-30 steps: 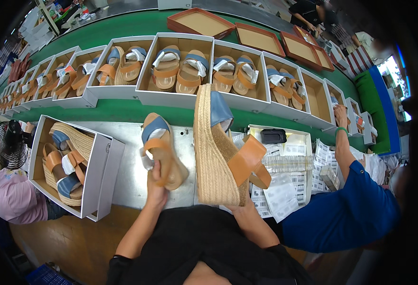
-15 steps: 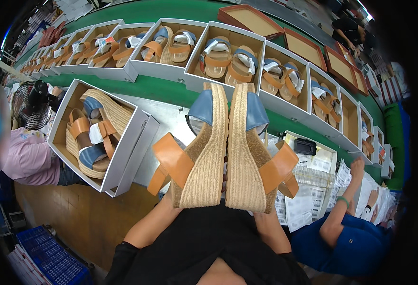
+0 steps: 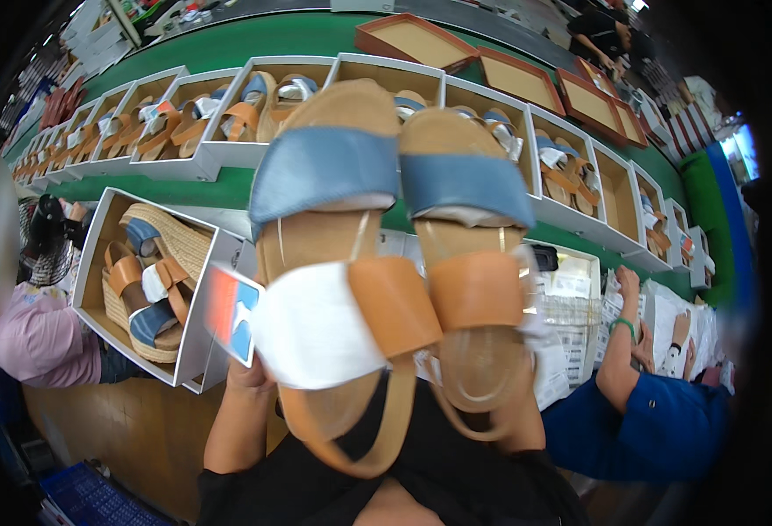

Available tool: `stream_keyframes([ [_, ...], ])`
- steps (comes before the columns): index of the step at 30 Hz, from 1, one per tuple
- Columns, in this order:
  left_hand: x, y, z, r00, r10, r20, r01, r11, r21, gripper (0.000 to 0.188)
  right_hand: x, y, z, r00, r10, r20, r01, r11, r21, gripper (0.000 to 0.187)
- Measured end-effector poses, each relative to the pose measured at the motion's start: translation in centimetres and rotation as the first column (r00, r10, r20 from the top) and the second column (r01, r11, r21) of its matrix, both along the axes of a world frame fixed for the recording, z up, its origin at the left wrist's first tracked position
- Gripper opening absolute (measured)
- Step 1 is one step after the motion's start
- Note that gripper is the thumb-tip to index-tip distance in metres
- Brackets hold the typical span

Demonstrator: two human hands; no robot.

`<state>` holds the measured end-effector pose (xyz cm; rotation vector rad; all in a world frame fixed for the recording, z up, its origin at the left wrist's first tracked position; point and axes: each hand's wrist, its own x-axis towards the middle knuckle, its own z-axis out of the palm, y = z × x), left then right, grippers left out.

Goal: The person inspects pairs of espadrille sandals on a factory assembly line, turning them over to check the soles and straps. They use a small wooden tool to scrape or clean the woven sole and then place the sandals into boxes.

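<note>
Left grip (image 3: 247,375) clasping smooth-strapped sandal (image 3: 326,171); right grip (image 3: 515,408), mostly hidden, holding round-toed mate (image 3: 466,191).

The two open-toed wedge sandals, the left sandal (image 3: 323,175) and the right sandal (image 3: 466,188), have turned over from the side-by-side stance of half a second ago: their tan insoles, blue toe straps and orange-brown ankle straps now face the camera instead of the woven rope wedges. They also loom larger, covering most of the big white shoebox (image 3: 389,63) behind them. An orange, white and blue card tag (image 3: 238,311) comes into sight beside the left sandal, and part of the left hand (image 3: 247,375) now shows below it. The hand of the blue-sleeved co-worker (image 3: 629,280), at the boxes a second ago, is now lower, near the papers.
</note>
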<state>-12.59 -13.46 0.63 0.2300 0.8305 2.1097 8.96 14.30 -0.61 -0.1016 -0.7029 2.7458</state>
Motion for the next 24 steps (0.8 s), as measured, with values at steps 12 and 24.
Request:
stream_keyframes([
  [12,-2.3,2.7,6.1,0.691,-0.409,-0.596,0.062,0.855,-0.515,0.063,-1.5,0.9,9.7,0.748,-0.458,0.481,-0.351,0.343,0.871,0.047],
  [24,-2.0,2.0,6.8,0.596,-0.409,-0.691,-0.014,0.855,-0.518,0.079,-2.2,-0.8,9.7,0.734,-0.603,0.311,-0.179,0.270,0.946,0.049],
])
